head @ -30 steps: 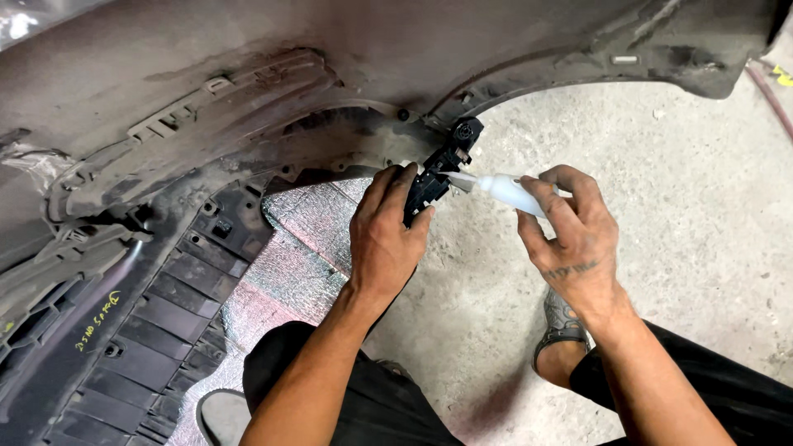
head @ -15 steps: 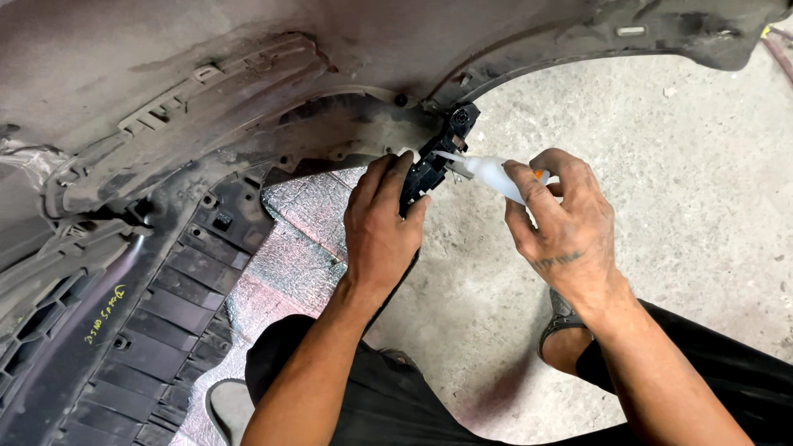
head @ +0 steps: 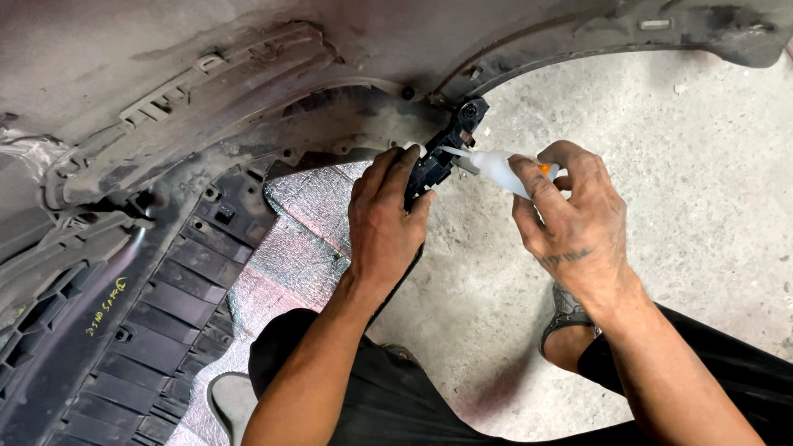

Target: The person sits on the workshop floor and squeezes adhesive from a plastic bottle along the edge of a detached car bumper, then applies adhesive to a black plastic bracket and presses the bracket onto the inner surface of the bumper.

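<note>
Both hands grip: left hand (head: 384, 219) steadies the black plastic bracket (head: 442, 157) mid-frame, right hand (head: 570, 219) should squeeze the small white squeeze bottle (head: 496, 168) gently, its nozzle seemingly touching the bracket.

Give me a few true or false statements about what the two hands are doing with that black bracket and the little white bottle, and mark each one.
1. The right hand holds a small white squeeze bottle. True.
2. The bottle's nozzle points away from the black bracket. False: the nozzle tip is aimed at the bracket.
3. The left hand grips the black bracket. True.
4. The bumper lies on a wooden workbench. False: it rests over a concrete floor.
5. A silver quilted mat lies under the left hand. True.
</note>
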Available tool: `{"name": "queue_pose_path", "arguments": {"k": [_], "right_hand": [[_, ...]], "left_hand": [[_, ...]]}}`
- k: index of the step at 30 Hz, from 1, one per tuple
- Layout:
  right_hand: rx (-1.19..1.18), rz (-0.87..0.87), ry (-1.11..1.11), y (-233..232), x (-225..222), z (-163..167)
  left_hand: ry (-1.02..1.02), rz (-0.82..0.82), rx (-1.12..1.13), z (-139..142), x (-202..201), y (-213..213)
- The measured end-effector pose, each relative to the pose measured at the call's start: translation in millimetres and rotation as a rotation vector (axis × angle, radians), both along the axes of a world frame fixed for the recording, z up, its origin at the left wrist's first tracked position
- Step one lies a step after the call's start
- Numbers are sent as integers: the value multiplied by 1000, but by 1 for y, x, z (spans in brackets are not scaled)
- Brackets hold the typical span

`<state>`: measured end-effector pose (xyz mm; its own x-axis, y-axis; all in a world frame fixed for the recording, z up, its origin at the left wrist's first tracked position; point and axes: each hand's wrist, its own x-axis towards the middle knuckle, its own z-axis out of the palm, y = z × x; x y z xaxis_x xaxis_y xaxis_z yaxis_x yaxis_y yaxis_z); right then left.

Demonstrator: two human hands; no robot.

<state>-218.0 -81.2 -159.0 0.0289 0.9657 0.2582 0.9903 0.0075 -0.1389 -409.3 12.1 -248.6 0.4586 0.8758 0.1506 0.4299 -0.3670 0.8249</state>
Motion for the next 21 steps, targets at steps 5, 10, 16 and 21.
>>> {"name": "queue_pose_path", "arguments": {"k": [5,10,16,21], "right_hand": [[19,23,20,1,-1,-1],[10,36,43,1,-1,2],[9,41,41,4,-4,6],[-15,26,31,7,-7,8]], "left_hand": [[14,31,-23,-4,-1,0],[47,31,-20,-3,0,1],[58,31,59,3,-2,3],[39,36,117,7,-6,4]]}}
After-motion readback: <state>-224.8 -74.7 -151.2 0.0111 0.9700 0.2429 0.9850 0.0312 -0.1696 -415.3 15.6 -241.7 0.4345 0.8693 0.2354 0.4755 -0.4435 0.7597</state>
